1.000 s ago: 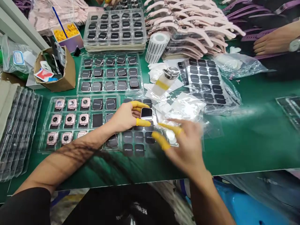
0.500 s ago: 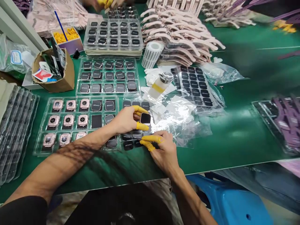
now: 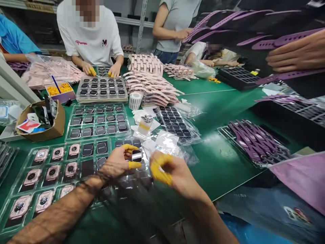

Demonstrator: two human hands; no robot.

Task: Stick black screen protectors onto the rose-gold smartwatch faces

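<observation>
Hold smartwatch case (image 3: pixel 136 156) by its edges, clamped in left hand (image 3: pixel 116 162) between 2 yellow finger cots (image 3: pixel 134 165) | avoid smudging screen (image 3: pixel 137 157) | steady right hand (image 3: pixel 175 170); cannot tell if pinched together, too blurred

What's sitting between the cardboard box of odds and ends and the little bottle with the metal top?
In the head view, a clear tray of dark square pieces lies between box and bottle, then white paper beside the bottle.
</observation>
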